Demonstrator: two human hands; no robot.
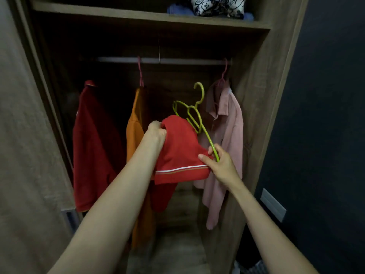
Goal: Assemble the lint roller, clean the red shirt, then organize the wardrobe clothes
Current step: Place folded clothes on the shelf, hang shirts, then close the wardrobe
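The frame is mostly taken up by the open wardrobe (254, 115), with a shelf (138, 15) across the top where patterned folded clothes (217, 5) are stacked at upper right. Below it a rail (177, 60) is run across, and three shirts are hung off it: a dark red shirt (92, 145) at left, an orange shirt (135, 131) in the middle and a pink shirt (229, 119) at right. The gap between orange and pink is probably where the next one is meant to go.

Right in front of that gap, dead centre, the red shirt (179, 153) is held up bunched, with its white-striped sleeve hem turned to the camera. A green hanger (197, 113) is seen sticking out at its upper right, hook up and not on the rail. Looks like it's being threaded in, though how far inside the fabric can't be told.

The cloth is gripped at its top by the left hand (156, 131), fingers (158, 124) curled tight round a fistful, presumably to keep the opening steady. The tip of the hanger's free arm and the sleeve edge are pinched by the right hand (221, 165), fingers narrow around the thin plastic, likely for steering. No lint roller can be seen.
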